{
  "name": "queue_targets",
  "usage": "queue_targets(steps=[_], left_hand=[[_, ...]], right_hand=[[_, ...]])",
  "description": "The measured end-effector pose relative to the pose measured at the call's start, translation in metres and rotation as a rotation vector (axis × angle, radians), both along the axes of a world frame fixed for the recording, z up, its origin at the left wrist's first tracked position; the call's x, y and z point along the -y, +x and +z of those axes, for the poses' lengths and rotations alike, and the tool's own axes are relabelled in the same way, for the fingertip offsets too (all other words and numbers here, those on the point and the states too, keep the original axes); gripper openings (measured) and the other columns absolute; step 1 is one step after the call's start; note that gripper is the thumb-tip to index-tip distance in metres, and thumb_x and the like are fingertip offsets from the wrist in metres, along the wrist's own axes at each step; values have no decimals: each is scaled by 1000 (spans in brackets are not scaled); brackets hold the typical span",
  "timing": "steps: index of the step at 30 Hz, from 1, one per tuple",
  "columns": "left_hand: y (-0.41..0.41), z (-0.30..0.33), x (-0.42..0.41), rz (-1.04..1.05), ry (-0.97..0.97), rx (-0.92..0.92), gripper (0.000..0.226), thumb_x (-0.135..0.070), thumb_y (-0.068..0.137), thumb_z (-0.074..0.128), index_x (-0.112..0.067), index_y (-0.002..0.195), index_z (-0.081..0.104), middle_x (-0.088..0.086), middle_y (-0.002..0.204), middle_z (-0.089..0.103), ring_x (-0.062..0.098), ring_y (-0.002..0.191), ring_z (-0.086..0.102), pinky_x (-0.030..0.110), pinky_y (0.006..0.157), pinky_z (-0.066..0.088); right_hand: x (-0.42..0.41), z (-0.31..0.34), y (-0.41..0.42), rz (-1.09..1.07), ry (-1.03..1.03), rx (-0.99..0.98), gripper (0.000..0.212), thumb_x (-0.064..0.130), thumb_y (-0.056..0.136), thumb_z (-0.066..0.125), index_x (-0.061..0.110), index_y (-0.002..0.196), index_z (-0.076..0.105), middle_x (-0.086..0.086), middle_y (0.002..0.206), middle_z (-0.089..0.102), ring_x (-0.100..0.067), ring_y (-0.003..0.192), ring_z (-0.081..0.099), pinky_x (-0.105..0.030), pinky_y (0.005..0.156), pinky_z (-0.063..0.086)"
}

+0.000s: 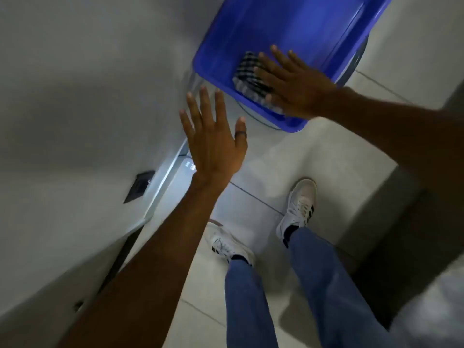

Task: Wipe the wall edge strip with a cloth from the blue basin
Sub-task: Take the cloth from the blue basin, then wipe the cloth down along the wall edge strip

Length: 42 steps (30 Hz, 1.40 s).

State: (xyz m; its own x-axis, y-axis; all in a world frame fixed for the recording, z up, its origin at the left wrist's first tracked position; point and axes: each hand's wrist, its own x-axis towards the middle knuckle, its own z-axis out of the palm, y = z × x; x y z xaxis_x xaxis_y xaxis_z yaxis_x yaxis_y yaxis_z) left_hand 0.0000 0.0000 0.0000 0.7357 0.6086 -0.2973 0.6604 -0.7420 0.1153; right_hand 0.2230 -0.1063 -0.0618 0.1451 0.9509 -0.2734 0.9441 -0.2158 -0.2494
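Observation:
A blue basin stands at the top of the view, raised off the floor. Inside, near its closest corner, lies a folded black-and-white checked cloth. My right hand is spread flat over the cloth's right side, fingers apart, not closed around it. My left hand hangs open in the air in front of the basin, fingers spread, a dark ring on one finger, holding nothing. A pale metal edge strip runs along the bottom of the grey wall on the left.
My two legs in blue jeans and white sneakers stand on a light tiled floor. A dark square fitting sits on the wall above the strip. A grey wall or cabinet rises at the right.

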Motion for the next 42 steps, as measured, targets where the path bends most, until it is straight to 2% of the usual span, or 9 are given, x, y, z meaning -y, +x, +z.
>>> queue_targets(steps=[6,11,22,26,30,34,37,39,42], left_hand=[[-15,-62,-11,27,2,-27,76,-53,111,36,-17,175,13,15,181,-2,39,167,-8,55,136,-2],[-47,-50,1,27,-56,-60,76,-55,112,32,-19,175,10,13,181,-6,37,167,-11,54,136,-3],[-131,-27,31,112,-54,77,76,-55,108,43,-18,173,25,10,181,6,34,168,-3,52,136,1],[-162,-70,24,0,-21,4,77,-55,108,37,-18,174,18,11,181,0,33,167,-10,54,137,0],[-169,-119,-7,-183,103,-66,80,-62,108,28,-18,174,17,15,180,-1,33,164,-14,54,135,-5],[-127,-151,-63,-427,305,-100,79,-63,110,27,-16,173,24,20,179,6,40,167,3,55,134,-1],[-101,-164,-95,-489,472,-110,77,-59,110,29,-14,172,27,23,179,6,43,166,4,52,133,-8],[-91,-167,-113,-509,578,-157,78,-56,109,33,-9,172,27,24,179,4,43,166,1,50,130,-14],[-84,-174,-129,-601,712,-262,81,-54,107,36,-6,172,23,18,180,-2,38,167,-7,49,126,-21]], right_hand=[[-29,-59,-3,97,-67,8,70,49,107,28,24,166,3,-13,177,1,-36,164,-4,-60,132,3],[-31,-49,-8,10,-49,-67,82,10,95,59,17,166,18,-11,176,10,-37,164,1,-58,134,6],[-14,18,-146,-432,391,-201,76,0,89,31,15,164,24,-13,174,20,-41,162,3,-52,134,3],[6,-42,-232,-504,356,-402,77,-8,85,40,3,160,29,-22,172,21,-48,161,8,-64,132,13],[1,-127,-292,-695,354,-616,71,-4,92,37,2,161,25,-17,173,16,-39,163,0,-61,133,13],[-26,-196,-307,-926,496,-871,70,-9,97,36,7,163,21,-10,175,9,-33,164,-3,-55,133,21],[-49,-233,-299,-1280,569,-1045,75,-8,98,35,22,165,21,-3,177,11,-32,161,25,-40,126,35],[-70,-251,-284,-1393,663,-1169,80,-10,93,32,27,163,28,-1,173,29,-29,137,46,-47,123,37],[-101,-279,-259,-1344,889,-1205,75,-12,92,32,16,162,33,-6,170,35,-21,142,42,-32,126,28]])
